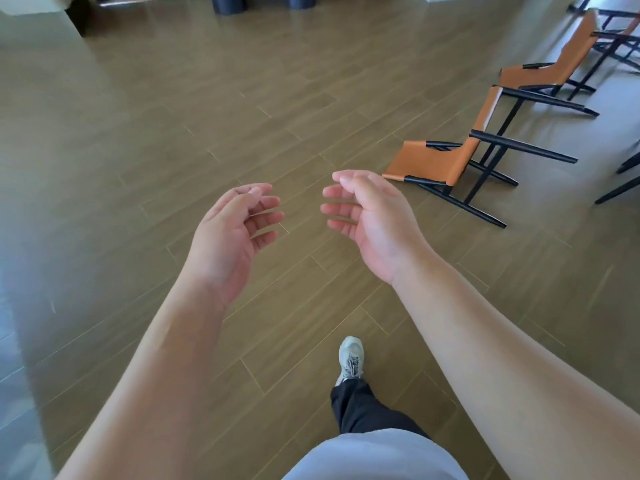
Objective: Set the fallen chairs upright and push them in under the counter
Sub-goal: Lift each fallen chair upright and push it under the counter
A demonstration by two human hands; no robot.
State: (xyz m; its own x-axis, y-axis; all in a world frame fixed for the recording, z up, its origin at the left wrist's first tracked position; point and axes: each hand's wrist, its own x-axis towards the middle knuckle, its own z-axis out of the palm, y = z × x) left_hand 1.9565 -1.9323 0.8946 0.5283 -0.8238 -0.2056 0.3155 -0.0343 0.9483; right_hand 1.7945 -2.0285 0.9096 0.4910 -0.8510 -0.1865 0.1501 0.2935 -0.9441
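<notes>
No text, label, brand, number or sign can be read anywhere in this view.
</notes>
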